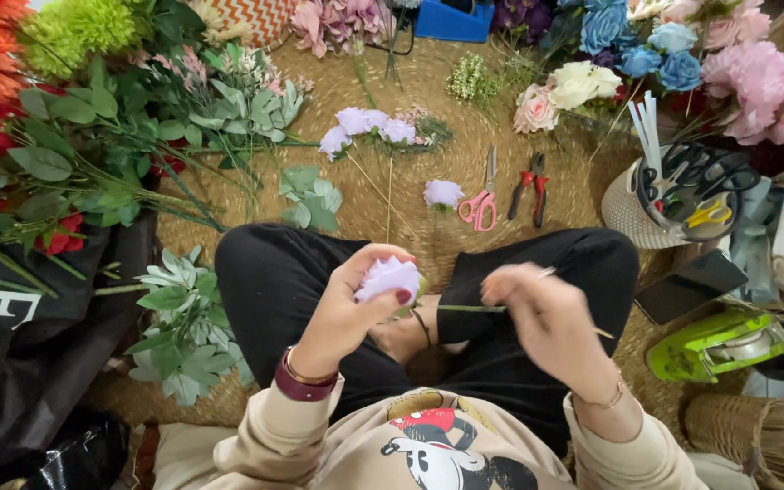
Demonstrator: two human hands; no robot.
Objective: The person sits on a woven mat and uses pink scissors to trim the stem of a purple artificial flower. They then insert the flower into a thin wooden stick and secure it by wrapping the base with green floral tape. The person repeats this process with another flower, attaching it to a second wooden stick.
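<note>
A blue box [451, 20] sits at the woven mat's [428, 181] far edge. Over the lap, the left hand [342, 313] clamps a lilac flower [389, 277]; the right hand [546, 318] seemingly pinches its green stem [469, 308].

Your small fabric rose [388, 276] is pale lilac with a green stem; the plastic-handled scissors [480, 201] are pink, the pliers [532, 186] red-handled, the round woven mat [428, 109] tan.
</note>
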